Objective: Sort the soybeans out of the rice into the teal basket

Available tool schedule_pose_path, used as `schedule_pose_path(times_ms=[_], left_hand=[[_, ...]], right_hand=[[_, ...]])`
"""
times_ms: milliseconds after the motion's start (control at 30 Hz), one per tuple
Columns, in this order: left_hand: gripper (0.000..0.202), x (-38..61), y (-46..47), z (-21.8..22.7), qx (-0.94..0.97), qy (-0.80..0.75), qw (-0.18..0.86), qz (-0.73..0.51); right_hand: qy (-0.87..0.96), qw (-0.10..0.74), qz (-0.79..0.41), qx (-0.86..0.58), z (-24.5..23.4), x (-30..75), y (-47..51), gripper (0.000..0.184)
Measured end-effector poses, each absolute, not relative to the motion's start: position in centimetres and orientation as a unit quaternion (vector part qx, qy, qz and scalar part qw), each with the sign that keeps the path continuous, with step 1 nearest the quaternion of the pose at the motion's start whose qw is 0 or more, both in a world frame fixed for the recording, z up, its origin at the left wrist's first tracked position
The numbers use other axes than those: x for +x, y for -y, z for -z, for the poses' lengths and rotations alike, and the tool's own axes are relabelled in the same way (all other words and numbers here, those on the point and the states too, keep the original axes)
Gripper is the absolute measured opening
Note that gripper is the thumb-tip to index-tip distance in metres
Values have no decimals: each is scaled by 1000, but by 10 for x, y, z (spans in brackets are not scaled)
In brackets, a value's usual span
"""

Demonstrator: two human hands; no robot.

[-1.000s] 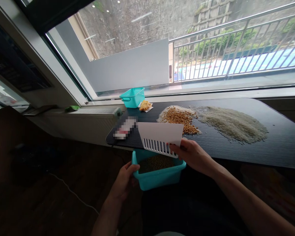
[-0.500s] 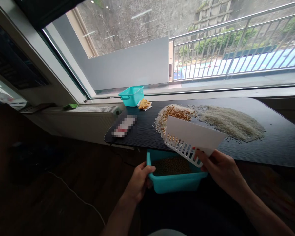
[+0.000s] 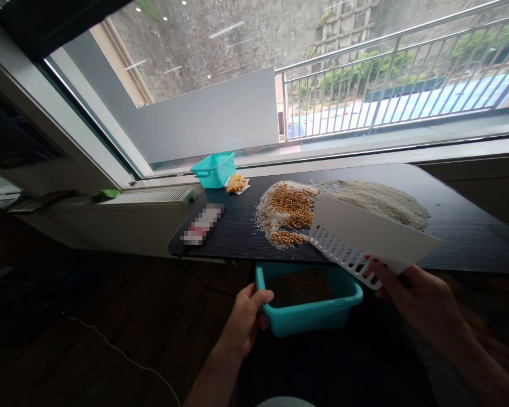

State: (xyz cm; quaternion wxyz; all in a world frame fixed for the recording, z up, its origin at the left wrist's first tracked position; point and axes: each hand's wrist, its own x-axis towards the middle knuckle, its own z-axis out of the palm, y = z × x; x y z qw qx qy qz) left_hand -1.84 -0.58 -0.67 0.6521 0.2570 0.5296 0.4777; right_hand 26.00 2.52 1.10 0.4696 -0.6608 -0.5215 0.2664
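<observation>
Holding a white slotted scraper [image 3: 365, 232] between right hand's [image 3: 424, 299] fingers, over the table's [image 3: 470, 243] near edge, by piled beans [image 3: 296, 206] and rice [image 3: 377, 198]. Gripping a teal tub [image 3: 309, 322] at its left rim with the left hand [image 3: 244, 317], below that edge. Leaving dark tabletop between beans and a flat item [image 3: 202, 224], pixelated beyond reading.

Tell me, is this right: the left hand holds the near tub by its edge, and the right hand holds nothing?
Not quite: the right hand isn't empty. The head view shows it holding a white slotted scoop. The left hand does hold the near tub by its edge.
</observation>
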Motion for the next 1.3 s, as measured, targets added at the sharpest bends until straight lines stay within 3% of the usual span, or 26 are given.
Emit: schedule_pose_path(times_ms=[1300], left_hand=[[32,-17,9,5,280,-538,638,-475]], right_hand=[[525,444,-350,-636,-30,265,-28,50]])
